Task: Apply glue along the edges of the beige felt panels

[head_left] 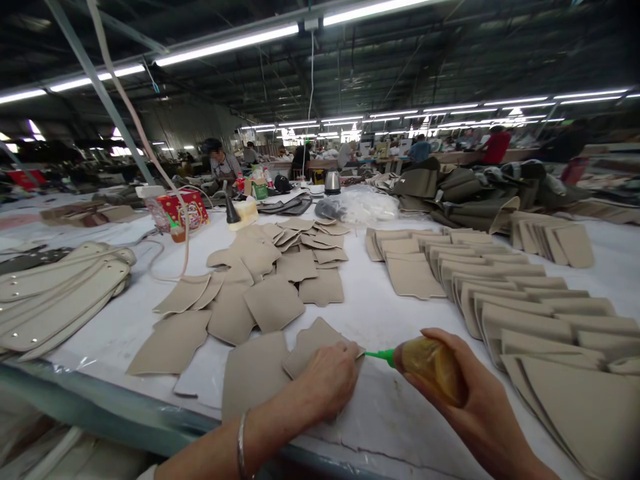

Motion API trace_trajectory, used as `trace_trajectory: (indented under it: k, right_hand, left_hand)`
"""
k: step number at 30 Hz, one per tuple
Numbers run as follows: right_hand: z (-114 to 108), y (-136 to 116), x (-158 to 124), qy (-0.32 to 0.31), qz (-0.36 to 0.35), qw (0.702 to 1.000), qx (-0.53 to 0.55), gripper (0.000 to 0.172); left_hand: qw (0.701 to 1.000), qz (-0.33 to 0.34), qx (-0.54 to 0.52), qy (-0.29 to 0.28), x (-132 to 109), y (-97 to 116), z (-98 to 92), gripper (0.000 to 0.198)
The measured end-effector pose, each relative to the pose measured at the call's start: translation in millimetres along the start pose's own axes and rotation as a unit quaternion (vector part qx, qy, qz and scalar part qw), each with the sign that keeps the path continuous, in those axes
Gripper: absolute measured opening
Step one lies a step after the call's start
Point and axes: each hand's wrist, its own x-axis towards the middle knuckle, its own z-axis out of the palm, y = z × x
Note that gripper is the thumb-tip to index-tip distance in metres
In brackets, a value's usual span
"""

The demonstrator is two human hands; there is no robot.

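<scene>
My left hand (pixel 333 377) is closed on the right end of a beige leather-like panel (pixel 313 343) near the table's front. My right hand (pixel 480 397) grips a squeeze glue bottle (pixel 433 367) of amber liquid, tilted sideways. Its green nozzle (pixel 380 355) points left, and the tip meets or nearly meets the panel's edge beside my left fingers. Another beige panel (pixel 253 373) lies flat to the left, partly under the held one. Beyond my left hand spreads a loose pile of similar panels (pixel 275 303). What my left fingertips press on is partly hidden.
Overlapping rows of beige panels (pixel 530 313) cover the right side. Pale strips with metal studs (pixel 65 293) lie at far left. Farther back are a red box (pixel 193 207), a hanging hose (pixel 185 233), a kettle (pixel 332 182) and dark folded material (pixel 440 190). People work in the background.
</scene>
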Motion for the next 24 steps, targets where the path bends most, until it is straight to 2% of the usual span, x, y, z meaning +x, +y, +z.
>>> trace_trajectory:
  k: [4, 10, 15, 20, 24]
  right_hand:
    - [1, 4, 0, -0.014, -0.001, 1.0, 0.003, 0.041]
    - [4, 8, -3, 0.012, 0.044, 0.999, -0.004, 0.044]
    - [4, 6, -5, -0.012, 0.072, 0.997, 0.01, 0.043]
    - [5, 4, -9, 0.023, 0.064, 0.998, 0.008, 0.042]
    - [4, 10, -13, -0.008, 0.09, 0.996, 0.029, 0.042]
  left_hand:
    - [1.0, 0.011, -0.009, 0.008, 0, -3, 1.8, 0.025]
    - [0.999, 0.031, -0.036, 0.025, -2, -5, -0.3, 0.031]
    - [0.997, 0.033, -0.062, 0.024, -2, -5, -1.6, 0.033]
    - [0.997, 0.019, -0.078, 0.01, -2, -7, -1.3, 0.033]
    - [0.996, 0.023, -0.087, 0.002, -1, -8, -2.9, 0.033]
